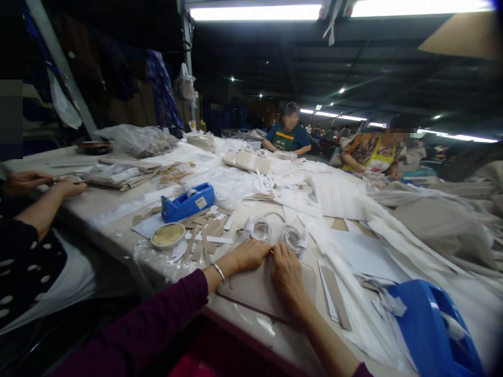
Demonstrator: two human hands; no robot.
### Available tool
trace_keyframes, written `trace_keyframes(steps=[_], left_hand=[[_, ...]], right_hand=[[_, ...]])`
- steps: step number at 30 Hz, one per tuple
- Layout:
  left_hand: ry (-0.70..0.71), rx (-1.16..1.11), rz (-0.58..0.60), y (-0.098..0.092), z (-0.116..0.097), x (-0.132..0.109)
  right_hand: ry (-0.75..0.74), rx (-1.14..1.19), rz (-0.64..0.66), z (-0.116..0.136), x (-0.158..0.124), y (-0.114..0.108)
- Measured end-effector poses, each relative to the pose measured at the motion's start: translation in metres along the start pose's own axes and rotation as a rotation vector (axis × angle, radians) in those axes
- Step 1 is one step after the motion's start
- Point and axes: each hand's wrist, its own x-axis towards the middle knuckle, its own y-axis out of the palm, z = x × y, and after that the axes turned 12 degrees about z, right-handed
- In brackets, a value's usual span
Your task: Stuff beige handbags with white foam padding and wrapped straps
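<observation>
A beige flat bag [251, 293] lies on the table in front of me. Two coiled pieces wrapped in white [260, 229] rest at its far side, just beyond my fingers. My left hand [251, 255], with a silver bangle at the wrist, is closed in a pinch over the bag. Close beside it, my right hand [286, 266] is closed too, its fingertips almost meeting those of the left. Whatever the fingertips hold is too small and covered to make out. A thin cord or strap loops out near my left wrist.
Left of my hands are a blue tape dispenser [188, 202], a round tin [168, 235] and scattered card strips [206, 236]. Another blue dispenser [436, 327] stands at near right. White wrapping sheets [334, 196] spread across the table. A co-worker's hands [65, 187] work at far left; two people sit opposite.
</observation>
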Motion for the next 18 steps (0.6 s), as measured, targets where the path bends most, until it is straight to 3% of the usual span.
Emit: trace_keyframes(steps=[12, 18], left_hand=[[-0.061, 0.018, -0.044, 0.0008, -0.0057, -0.0032], [-0.064, -0.002, -0.102, 0.005, -0.0041, -0.0037]], right_hand=[[-0.093, -0.044, -0.136, 0.0026, -0.0066, 0.0065], [-0.083, -0.028, -0.075, 0.0034, -0.0076, 0.0034]])
